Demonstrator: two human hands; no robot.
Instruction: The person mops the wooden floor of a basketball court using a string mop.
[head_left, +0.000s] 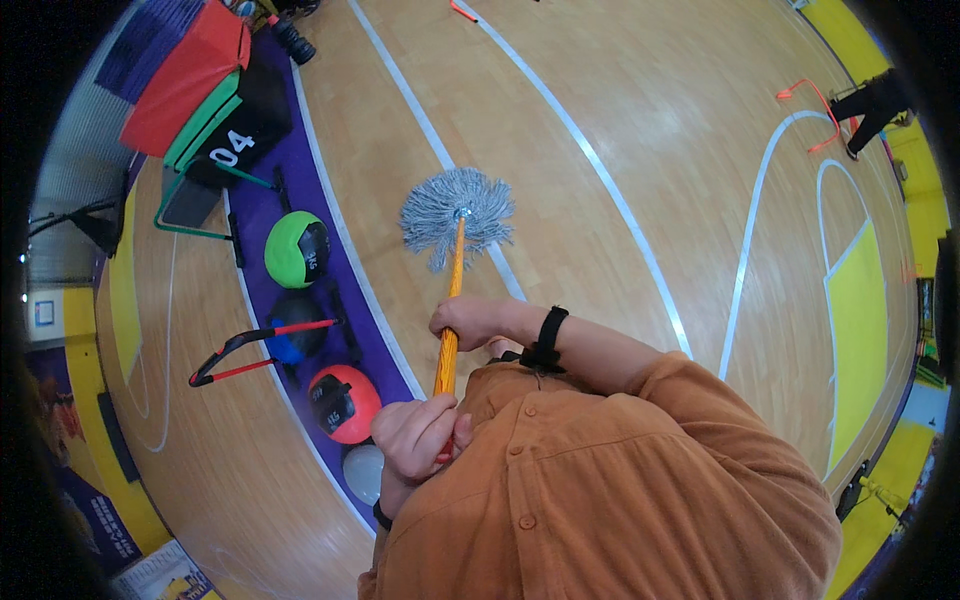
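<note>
Both of my hands hold a string mop with a yellow-orange handle (456, 271). My right hand (474, 321), with a black band on its wrist, grips the middle of the handle. Closer to my chest, my left hand (420, 439) wraps around the upper end, where a bit of red shows under the fingers. The grey mop head (442, 199) lies spread on the wooden floor (540, 225) in front of me, across a white line.
Along the purple strip (352, 300) at my left stand a green medicine ball (289, 251), a red medicine ball (364, 405), a hurdle with a red-and-black frame (232, 345) and stacked soft blocks (195, 90). A person (870, 105) stands far right beside an orange hurdle (814, 84).
</note>
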